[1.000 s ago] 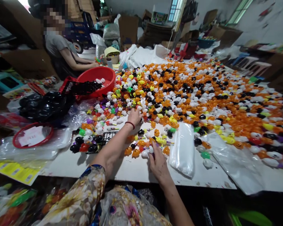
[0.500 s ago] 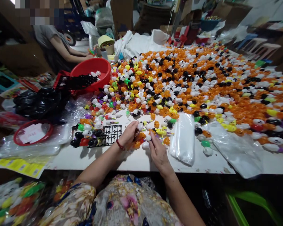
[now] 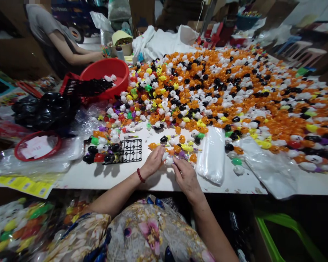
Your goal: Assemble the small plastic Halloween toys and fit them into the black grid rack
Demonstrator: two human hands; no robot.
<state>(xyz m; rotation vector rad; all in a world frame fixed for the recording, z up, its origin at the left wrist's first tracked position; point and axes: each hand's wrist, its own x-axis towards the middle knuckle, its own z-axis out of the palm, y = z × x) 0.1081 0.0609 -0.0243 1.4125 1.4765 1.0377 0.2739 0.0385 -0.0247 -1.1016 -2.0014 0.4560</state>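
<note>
My left hand (image 3: pixel 153 161), with a dark red bead bracelet at the wrist, is closed, its fingertips against a small white plastic figure (image 3: pixel 168 159). From the other side my right hand (image 3: pixel 186 177) pinches at the same figure with thumb and forefinger; the exact grip is partly hidden. Around the fingertips lie orange figures (image 3: pixel 177 148), yellow figures (image 3: pixel 187 147) and white ones, some with thin shiny shafts. Left of my hands stands a black grid rack (image 3: pixel 131 150). Its left part is filled with several black, white, red, green and orange figures (image 3: pixel 101 148).
A huge heap of orange, white and black figures (image 3: pixel 221 87) covers the table's far side. Clear plastic bags (image 3: pixel 211 156) lie right of my hands. A red tub (image 3: pixel 106 74), black bag (image 3: pixel 46 111) and small red basket (image 3: pixel 38 146) stand left. A co-worker (image 3: pixel 60 43) sits beyond.
My hands have come closer together, meeting at the white figure. An orange figure now lies just beyond my left fingertips. The camera view has tilted slightly down.
</note>
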